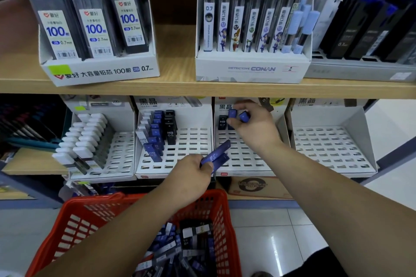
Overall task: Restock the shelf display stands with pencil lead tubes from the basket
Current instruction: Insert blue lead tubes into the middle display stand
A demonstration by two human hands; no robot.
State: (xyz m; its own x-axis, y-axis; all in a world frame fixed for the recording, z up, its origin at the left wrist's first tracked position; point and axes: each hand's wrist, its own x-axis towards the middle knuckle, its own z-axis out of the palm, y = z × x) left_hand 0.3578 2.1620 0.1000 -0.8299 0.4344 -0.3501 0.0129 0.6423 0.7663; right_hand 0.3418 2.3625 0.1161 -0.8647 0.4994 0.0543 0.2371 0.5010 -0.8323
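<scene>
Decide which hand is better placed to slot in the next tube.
Right. The right hand pinches blue tubes at the back slots of the stand; the left hand grips spare tubes lower, near its front.

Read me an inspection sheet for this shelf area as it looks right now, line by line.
Surface: slotted white display stand, with a black tube standing at its back.
Job's things: red basket below, holding loose lead tubes.
Clutter: nothing seen.
Hands: left hand holds flat blue tubes; right hand pinches two blue tubes at the stand's back row.
Cables: nothing seen.
Surroundings: wooden upper shelf carrying boxed refills; tiled floor.
</scene>
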